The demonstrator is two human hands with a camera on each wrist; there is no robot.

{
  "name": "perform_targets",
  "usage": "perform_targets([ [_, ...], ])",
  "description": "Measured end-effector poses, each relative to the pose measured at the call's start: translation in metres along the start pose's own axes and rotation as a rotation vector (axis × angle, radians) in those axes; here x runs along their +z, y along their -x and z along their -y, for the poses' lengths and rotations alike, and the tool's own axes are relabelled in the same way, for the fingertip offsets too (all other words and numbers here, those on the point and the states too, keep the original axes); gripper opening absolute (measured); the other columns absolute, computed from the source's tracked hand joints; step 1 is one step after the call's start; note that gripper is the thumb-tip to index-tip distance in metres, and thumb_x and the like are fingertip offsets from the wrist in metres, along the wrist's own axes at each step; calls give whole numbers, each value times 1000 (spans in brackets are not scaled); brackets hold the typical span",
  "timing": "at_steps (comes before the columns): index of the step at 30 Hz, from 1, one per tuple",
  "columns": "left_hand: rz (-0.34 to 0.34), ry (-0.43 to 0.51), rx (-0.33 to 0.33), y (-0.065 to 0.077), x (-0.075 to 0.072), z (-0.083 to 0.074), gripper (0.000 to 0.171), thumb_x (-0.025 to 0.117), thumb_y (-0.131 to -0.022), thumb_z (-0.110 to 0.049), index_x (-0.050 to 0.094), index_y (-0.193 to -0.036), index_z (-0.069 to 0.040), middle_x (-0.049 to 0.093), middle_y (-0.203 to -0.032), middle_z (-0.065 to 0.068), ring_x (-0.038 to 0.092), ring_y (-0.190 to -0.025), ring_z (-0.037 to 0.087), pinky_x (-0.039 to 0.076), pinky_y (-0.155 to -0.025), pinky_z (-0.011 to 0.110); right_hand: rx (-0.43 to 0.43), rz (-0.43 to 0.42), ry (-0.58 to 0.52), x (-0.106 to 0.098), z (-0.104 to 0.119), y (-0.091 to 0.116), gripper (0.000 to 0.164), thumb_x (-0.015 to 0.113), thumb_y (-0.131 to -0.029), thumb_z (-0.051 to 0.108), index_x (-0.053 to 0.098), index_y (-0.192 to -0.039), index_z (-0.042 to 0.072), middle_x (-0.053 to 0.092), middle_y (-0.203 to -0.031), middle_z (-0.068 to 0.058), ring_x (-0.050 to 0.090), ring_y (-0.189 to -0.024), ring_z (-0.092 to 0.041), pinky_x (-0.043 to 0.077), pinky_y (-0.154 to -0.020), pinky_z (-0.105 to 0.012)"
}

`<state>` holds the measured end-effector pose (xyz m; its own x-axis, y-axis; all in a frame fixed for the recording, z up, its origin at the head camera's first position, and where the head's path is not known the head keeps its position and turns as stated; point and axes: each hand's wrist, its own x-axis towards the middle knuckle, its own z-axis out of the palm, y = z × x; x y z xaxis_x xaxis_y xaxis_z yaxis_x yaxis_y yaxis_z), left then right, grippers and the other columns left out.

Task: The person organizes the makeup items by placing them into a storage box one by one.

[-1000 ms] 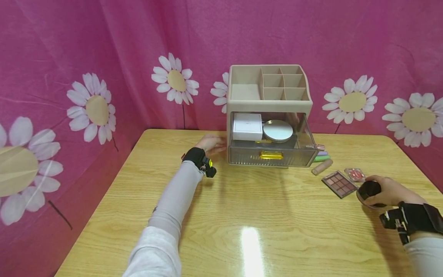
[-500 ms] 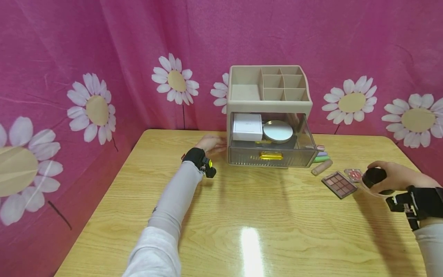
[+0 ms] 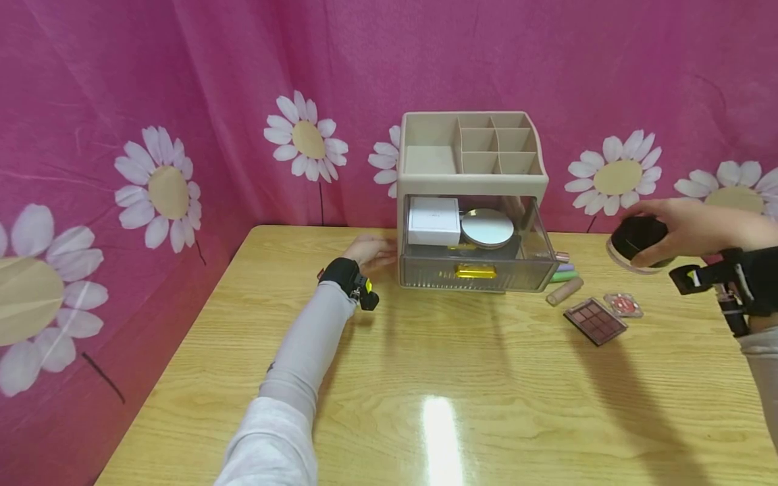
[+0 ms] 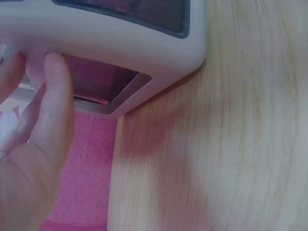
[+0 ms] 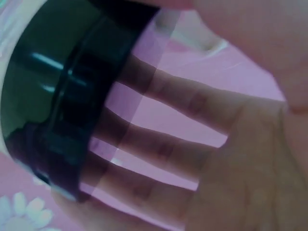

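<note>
Up off the table at the right, my right hand point(image 3: 693, 226) grips a round cosmetic jar point(image 3: 638, 236) with a shiny black lid and a clear rim. The right wrist view shows the fingers spread around the black lid point(image 5: 53, 82). My left hand point(image 3: 369, 253) is at the left side of a beige cosmetics organizer point(image 3: 474, 185). In the left wrist view its fairly straight fingers point(image 4: 57, 91) touch the organizer's side frame. The organizer's clear drawer point(image 3: 419, 273), with a gold handle point(image 3: 476, 271), is pulled out. Inside lie a white box point(image 3: 434, 221) and a round mirror-like disc point(image 3: 487, 228).
On the table point(image 3: 365, 391), right of the drawer, lie an eyeshadow palette point(image 3: 595, 321), a small red compact point(image 3: 623, 305), a beige tube point(image 3: 565, 291) and a green tube point(image 3: 563, 276). A pink flowered cloth point(image 3: 340, 54) hangs behind and at the left.
My right hand has lifted the jar off the table, up and towards the back, past the red compact. My left hand stays at the organizer's side.
</note>
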<state>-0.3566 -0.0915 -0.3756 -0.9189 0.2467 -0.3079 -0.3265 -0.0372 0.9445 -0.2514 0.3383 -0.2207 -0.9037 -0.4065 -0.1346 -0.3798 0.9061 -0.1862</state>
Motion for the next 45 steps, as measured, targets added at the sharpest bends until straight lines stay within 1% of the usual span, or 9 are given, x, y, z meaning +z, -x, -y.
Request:
perform_targets([
  [6,-5,5,-4,-2,-2,1,38,47,-92,3,42,-129,11,47,-130,24,47,-119,32,46,-97,31,-131,-12,5,-27,29,-14,64,80,-68,14,47,-121,0,56,-95,-3,51,-74,-5,45,-61,-19],
  [9,-3,13,-7,0,-1,0,37,48,-92,4,44,-128,11,47,-130,24,47,-119,33,44,-99,33,-139,54,-21,-39,45,-19,66,78,-71,15,43,-125,1,58,-100,-2,53,-78,-2,46,-64,-18],
  [13,-1,-3,-12,2,-1,-2,36,48,-92,3,45,-127,11,48,-130,23,47,-119,32,44,-99,33,-145,145,-31,-54,69,-25,72,76,-75,19,35,-132,2,61,-101,-3,56,-85,-7,47,-68,-17],
  [19,-7,-47,-11,3,-2,-4,36,48,-92,2,45,-128,9,49,-130,21,48,-119,30,45,-98,31,-243,176,19,-66,105,-41,74,77,-74,22,37,-133,1,60,-107,-5,56,-94,-16,50,-73,-22],
  [26,0,-35,-1,1,-3,-2,37,47,-92,2,44,-128,10,49,-129,22,49,-118,30,46,-97,31,-322,284,-44,-63,135,-59,73,77,-73,21,38,-132,3,56,-109,-9,55,-96,-22,49,-78,-29],
  [31,1,-84,7,-5,-5,2,37,49,-92,1,46,-127,8,52,-126,19,54,-112,26,50,-92,29,-379,352,-11,-56,147,-74,72,77,-72,24,40,-130,0,56,-110,-11,54,-99,-24,48,-81,-33],
  [36,6,-57,-4,-2,-3,1,37,49,-92,2,46,-128,9,50,-129,20,51,-116,28,48,-94,29,-440,412,26,-49,152,-87,72,77,-73,27,42,-128,-2,56,-113,-15,53,-102,-25,46,-88,-38],
  [41,2,-22,-7,0,-3,-1,34,48,-92,2,47,-125,11,49,-129,22,49,-118,31,47,-95,31,-462,490,-3,-42,156,-95,72,78,-72,24,42,-127,-5,54,-115,-18,53,-105,-28,44,-92,-41],
  [45,10,-2,-9,-1,-3,0,34,47,-92,4,47,-125,11,49,-129,23,48,-119,31,46,-97,31,-428,570,-55,-37,158,-99,73,78,-71,19,39,-128,-6,54,-114,-18,54,-103,-26,44,-93,-40],
])
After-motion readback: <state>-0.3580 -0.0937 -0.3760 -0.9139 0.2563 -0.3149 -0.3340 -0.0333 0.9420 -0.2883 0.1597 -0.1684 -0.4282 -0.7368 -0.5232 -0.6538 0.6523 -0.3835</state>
